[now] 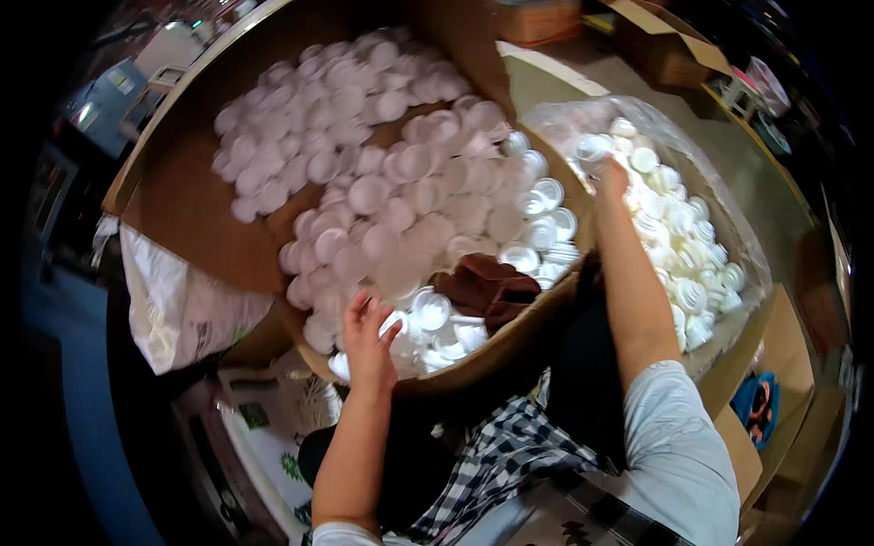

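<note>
A big cardboard box in front of me holds a heap of round white plastic lids. Over its near edge hangs my left hand, fingers apart and nothing in them, close to the lids. Off to the right, my right hand pinches a translucent white plastic lid. That hand is above the left side of a second box, lined with clear plastic and full of similar whitish lids. A dark brown cloth lies on the lids at the near side of the big box.
A white sack leans at the big box's left. Below it is a light container with printed wrapping. An open carton stands at the lower right, beside a blue and orange item. More cartons are at the back right.
</note>
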The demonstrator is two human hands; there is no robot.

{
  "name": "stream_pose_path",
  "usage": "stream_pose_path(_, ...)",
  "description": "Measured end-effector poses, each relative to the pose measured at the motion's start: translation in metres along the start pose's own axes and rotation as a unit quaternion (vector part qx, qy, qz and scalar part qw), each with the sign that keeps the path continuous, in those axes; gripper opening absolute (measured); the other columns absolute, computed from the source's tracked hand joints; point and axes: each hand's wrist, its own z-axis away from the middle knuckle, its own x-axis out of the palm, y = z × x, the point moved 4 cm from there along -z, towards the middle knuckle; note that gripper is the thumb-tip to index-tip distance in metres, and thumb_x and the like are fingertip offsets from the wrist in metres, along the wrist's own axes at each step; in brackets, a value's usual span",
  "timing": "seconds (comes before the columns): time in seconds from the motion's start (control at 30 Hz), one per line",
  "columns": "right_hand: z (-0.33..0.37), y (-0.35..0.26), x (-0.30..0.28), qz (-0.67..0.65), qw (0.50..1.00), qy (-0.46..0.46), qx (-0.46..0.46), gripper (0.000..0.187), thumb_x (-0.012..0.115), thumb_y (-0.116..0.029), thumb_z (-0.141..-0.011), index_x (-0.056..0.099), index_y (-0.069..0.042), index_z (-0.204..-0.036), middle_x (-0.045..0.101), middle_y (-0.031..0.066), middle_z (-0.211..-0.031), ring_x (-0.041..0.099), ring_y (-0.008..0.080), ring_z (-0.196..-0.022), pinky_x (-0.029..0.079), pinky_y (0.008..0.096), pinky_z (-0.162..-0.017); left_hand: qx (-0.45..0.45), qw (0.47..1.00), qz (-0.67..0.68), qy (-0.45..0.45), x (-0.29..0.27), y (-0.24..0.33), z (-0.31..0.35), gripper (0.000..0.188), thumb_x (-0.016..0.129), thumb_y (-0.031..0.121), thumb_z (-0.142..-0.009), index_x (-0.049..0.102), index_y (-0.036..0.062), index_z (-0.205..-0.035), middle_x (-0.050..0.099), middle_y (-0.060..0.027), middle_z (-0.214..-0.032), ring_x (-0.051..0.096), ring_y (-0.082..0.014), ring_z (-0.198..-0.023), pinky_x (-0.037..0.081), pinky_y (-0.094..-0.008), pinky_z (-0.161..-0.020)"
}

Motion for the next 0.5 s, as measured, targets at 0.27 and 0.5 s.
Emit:
stream_pose_path(0.27,-0.035,0.049,-0.058,0.183,0.955,0.177,0.149,0.050,0.059,-0.019,-0.072,0.049,0.006,-0.114,0.056,0.0184,-0.110,0.054,0.0294,-0.103,0.045,0.0407,-0.084,0.005,0.999,-0.049,-0.016,-0.015,0.000,-0.026,0.033,0.057,0.026,-0.087,0.047,0.0090,-0.114,0.056,-0.0047,-0.108,0.051,-0.0159,-0.099,0.043,-0.0300,-0.077)
stream_pose_path(0.5,0.059,-0.029,0.051,0.335,0.897,-0.078,-0.279,0.040,0.061,-0.021,-0.078,0.054,-0.001,-0.112,0.059,0.0158,-0.105,0.056,0.0270,-0.098,0.044,0.0358,-0.083,0.194,0.901,-0.387,0.018,-0.015,-0.043,-0.063,0.026,0.064,0.022,-0.078,0.058,0.0050,-0.097,0.058,-0.0101,-0.097,0.050,-0.0244,-0.098,0.039,-0.0351,-0.086)
